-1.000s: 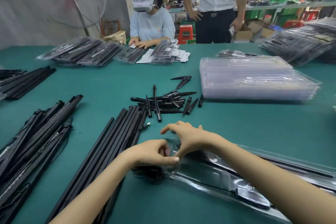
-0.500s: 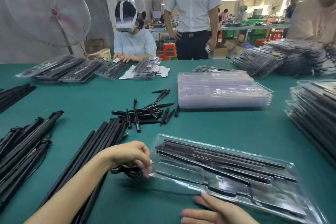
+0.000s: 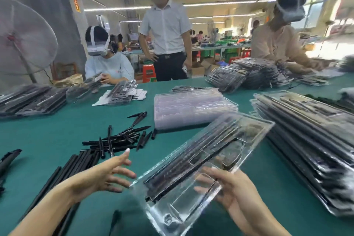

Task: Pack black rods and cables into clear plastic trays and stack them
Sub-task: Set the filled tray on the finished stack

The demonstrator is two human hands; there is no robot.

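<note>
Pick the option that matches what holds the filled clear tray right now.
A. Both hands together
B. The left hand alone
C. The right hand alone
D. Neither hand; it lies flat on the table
C. The right hand grips the filled clear tray from beneath at its near end, lifted and tilted off the green table, while the left hand hangs open beside it, fingers spread, not touching.
</note>
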